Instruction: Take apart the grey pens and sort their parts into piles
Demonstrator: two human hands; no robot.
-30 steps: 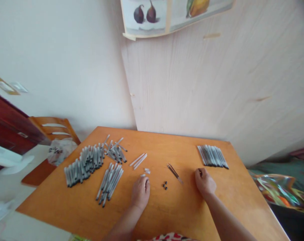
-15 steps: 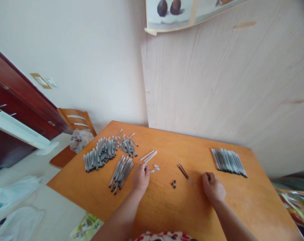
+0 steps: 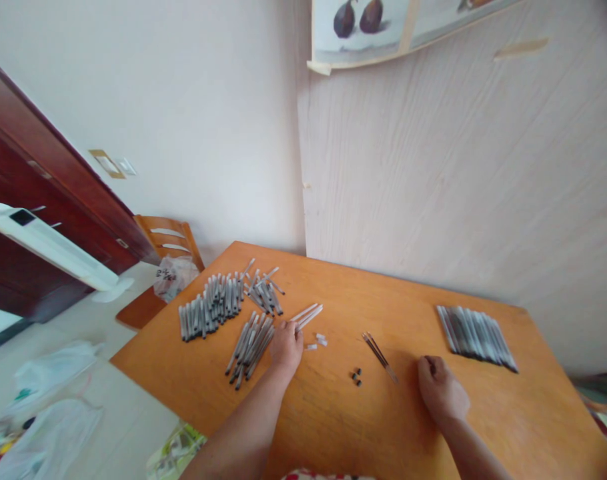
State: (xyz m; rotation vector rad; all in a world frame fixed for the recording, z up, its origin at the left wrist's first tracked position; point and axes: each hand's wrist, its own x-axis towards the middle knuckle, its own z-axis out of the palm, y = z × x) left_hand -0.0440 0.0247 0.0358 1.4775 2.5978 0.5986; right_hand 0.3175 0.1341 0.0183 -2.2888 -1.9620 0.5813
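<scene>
My left hand (image 3: 287, 349) is at the near ends of several clear, whitish pen barrels (image 3: 311, 315). Its fingers are curled together, and whatever lies between them is hidden. Just right of it lie small clear plastic pieces (image 3: 322, 340). A bundle of grey pens with dark tips (image 3: 251, 348) is close on its left. My right hand (image 3: 442, 390) rests on the table as a loose fist, nothing sticking out of it. Between the hands are thin dark pen refills (image 3: 378, 355) and several small black caps (image 3: 356, 377).
On the wooden table (image 3: 333, 427), a large pile of pens (image 3: 212, 305) and a looser heap (image 3: 264, 293) lie at the left. A neat row of pens (image 3: 476, 337) is at the far right. A wall borders the back edge; a chair (image 3: 168, 237) stands beyond the left corner.
My left hand has moved slightly away from me, from beside the small clear pieces to the whitish barrels. My right fist stays on the table. The view has shifted a little.
</scene>
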